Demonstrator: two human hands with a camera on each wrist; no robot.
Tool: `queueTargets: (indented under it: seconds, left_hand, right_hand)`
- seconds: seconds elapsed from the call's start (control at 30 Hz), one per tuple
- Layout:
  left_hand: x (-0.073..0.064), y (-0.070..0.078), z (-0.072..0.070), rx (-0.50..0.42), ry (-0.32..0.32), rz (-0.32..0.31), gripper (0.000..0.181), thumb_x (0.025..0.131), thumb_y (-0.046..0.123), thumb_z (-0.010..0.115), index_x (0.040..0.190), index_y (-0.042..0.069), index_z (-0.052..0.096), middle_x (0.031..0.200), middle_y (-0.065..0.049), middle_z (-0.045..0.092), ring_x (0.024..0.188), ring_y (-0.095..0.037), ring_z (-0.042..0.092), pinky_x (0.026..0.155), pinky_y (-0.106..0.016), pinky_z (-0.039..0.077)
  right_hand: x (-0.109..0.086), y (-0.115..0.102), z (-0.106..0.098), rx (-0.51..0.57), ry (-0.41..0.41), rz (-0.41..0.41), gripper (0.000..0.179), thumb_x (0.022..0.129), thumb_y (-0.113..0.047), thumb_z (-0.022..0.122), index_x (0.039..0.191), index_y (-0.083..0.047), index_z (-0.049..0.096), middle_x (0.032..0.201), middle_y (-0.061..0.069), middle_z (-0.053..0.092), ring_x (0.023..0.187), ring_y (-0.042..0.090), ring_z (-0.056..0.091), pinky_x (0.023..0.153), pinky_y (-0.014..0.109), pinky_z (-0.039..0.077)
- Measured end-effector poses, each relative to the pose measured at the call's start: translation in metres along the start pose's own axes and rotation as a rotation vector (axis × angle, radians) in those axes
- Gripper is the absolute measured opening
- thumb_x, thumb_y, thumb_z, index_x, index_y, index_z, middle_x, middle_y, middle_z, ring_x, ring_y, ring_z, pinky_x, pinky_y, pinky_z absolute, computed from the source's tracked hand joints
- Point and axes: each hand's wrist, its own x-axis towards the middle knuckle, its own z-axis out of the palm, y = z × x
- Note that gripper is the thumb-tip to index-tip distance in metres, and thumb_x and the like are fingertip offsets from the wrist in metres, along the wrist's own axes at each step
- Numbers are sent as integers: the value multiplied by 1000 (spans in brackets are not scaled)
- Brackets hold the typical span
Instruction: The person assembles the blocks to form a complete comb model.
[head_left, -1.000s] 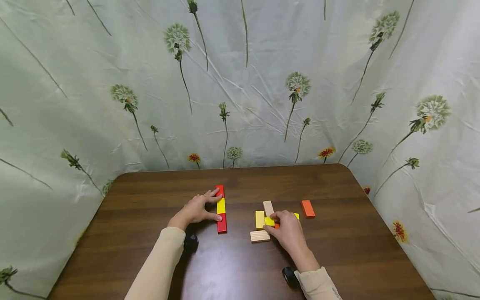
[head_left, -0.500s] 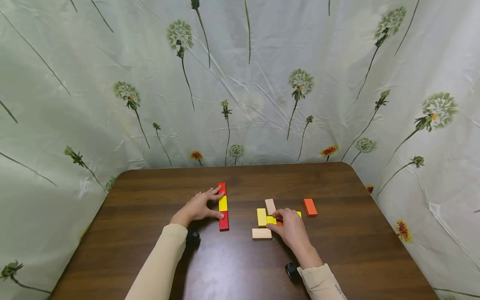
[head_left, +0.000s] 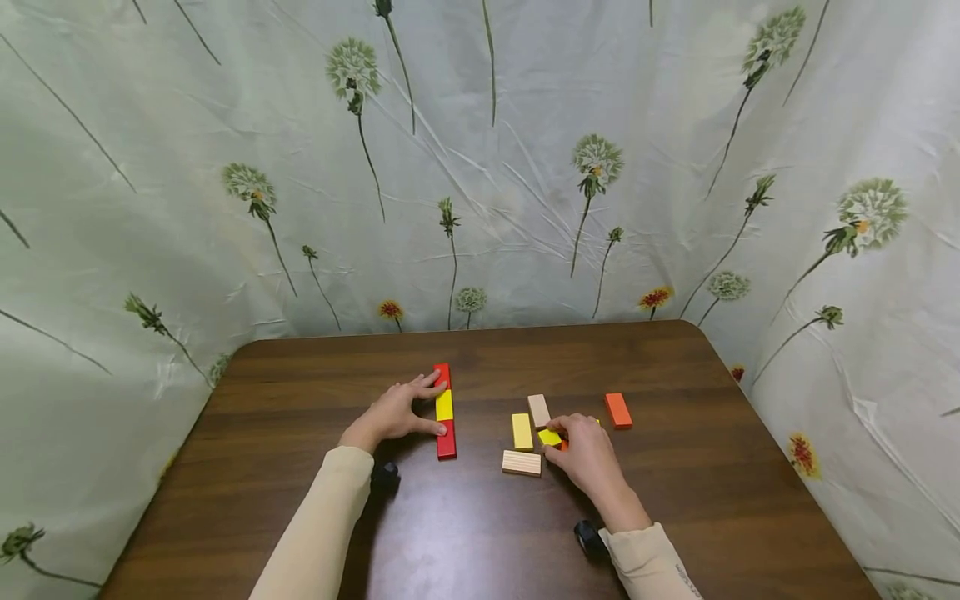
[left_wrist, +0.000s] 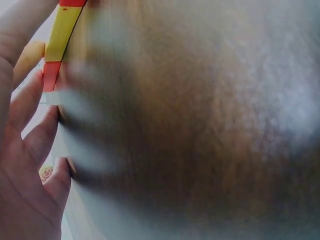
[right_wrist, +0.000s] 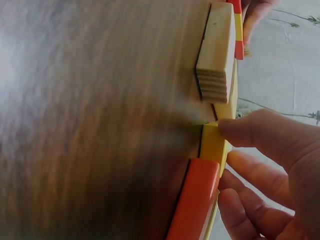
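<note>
A straight row of wooden blocks stands left of the table's middle: a near red block [head_left: 447,447], a yellow block [head_left: 444,405] and a far red block [head_left: 442,369]. Along its left side lies my left hand [head_left: 392,414], fingers spread, thumb touching the near red block and fingertips at the far one. My right hand [head_left: 590,461] pinches another yellow block [head_left: 549,437] between thumb and fingers; the right wrist view shows this yellow block [right_wrist: 213,146] just beyond an orange block [right_wrist: 194,202]. That hand mostly hides the orange block and a further yellow piece.
Beside the right hand lie a pale yellow block [head_left: 522,432] and two plain wood blocks, one farther back [head_left: 538,411] and one nearer [head_left: 521,463]. An orange-red block [head_left: 618,411] sits apart to the right. A floral curtain [head_left: 480,167] hangs behind the brown table [head_left: 300,367].
The pinched yellow block has turned and come slightly away from the pale yellow block, toward the right. The left hand stays at the row.
</note>
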Motion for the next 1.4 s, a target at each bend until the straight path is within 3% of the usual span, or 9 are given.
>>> queueTargets:
  seconds: [0.2,0.5,0.87,1.1,1.4]
  left_hand:
    - [1,-1,0,-3,5,-8,90,85,45,90,161,15,50,178,-6,31,166,-38,24,133,-68,13]
    - [2,-4,0,-11,6,-5,91,86,46,90,162,17,49,178,-8,30,167,-38,22,133,-70,10]
    - [2,-6,0,-18,9,14,90,86,47,89,162,17,49,178,-7,30,167,-39,22,132,-71,11]
    - [4,-6,0,-29,9,10,90,86,45,90,161,16,50,177,-8,32,166,-39,23,133,-69,11]
    - [3,-7,1,-23,2,-4,90,86,46,89,161,17,50,178,-7,31,167,-38,22,134,-68,10]
  right_hand:
    - [-3,2,-3,-37,-8,-31,30,81,-8,87,110,-7,81,109,11,77,98,29,61,89,48,51]
    - [-4,3,-7,-21,-15,69,34,81,-18,95,108,-4,79,98,9,66,94,25,52,75,35,47]
    - [-3,13,-9,44,-36,101,29,82,-22,94,97,-2,78,86,7,57,85,21,51,72,31,44]
    - [-2,16,-9,77,-14,129,29,83,-21,93,100,-1,81,92,9,64,85,21,56,77,34,49]
    - [-3,21,-4,125,42,104,27,83,-15,92,103,0,83,98,12,73,90,26,65,83,41,57]
